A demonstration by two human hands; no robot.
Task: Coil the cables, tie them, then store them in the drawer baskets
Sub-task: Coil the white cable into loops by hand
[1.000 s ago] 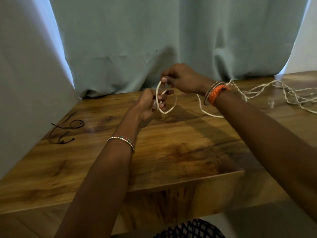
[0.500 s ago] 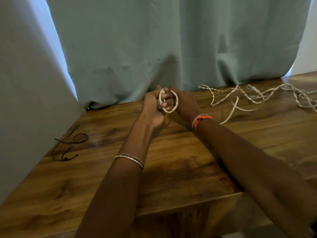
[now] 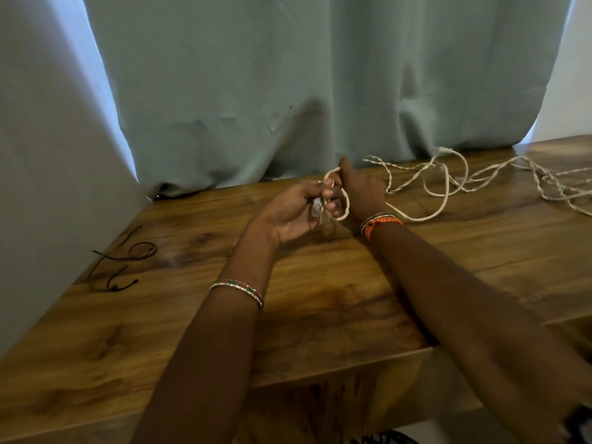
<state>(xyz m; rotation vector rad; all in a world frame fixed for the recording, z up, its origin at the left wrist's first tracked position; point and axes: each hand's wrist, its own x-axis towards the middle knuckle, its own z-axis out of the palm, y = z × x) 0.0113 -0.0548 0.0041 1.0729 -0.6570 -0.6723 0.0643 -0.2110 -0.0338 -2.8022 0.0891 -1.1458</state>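
Pale green curtain (image 3: pixel 256 91) hanging behind, lower hem resting on the rear edge of a wooden bench (image 3: pixel 320 299). White cable (image 3: pixel 448 184), partly twisted, spread loosely over the right rear of the bench, more tangled loops visible than half a second earlier, one long strand curving back toward the wrists. Small loop of the same cable held above the bench centre, between both hands, at about the same place as before. Left hand (image 3: pixel 288 213) palm up, fingers curled round the loop and a pale connector end; now lower and turned more open toward the camera than earlier. Right hand (image 3: pixel 362 190) just beside it, back toward the camera, thumb raised, fingers hidden behind the loop, apparently pinching it; earlier pressed tighter against the left hand. Beaded bracelet (image 3: pixel 238 288) on the left forearm, orange braided band (image 3: pixel 381 222) with thin bangles on the right wrist. Thin black cord (image 3: pixel 121 264) lying loose at the left end of the bench, well apart from the hands, unchanged.
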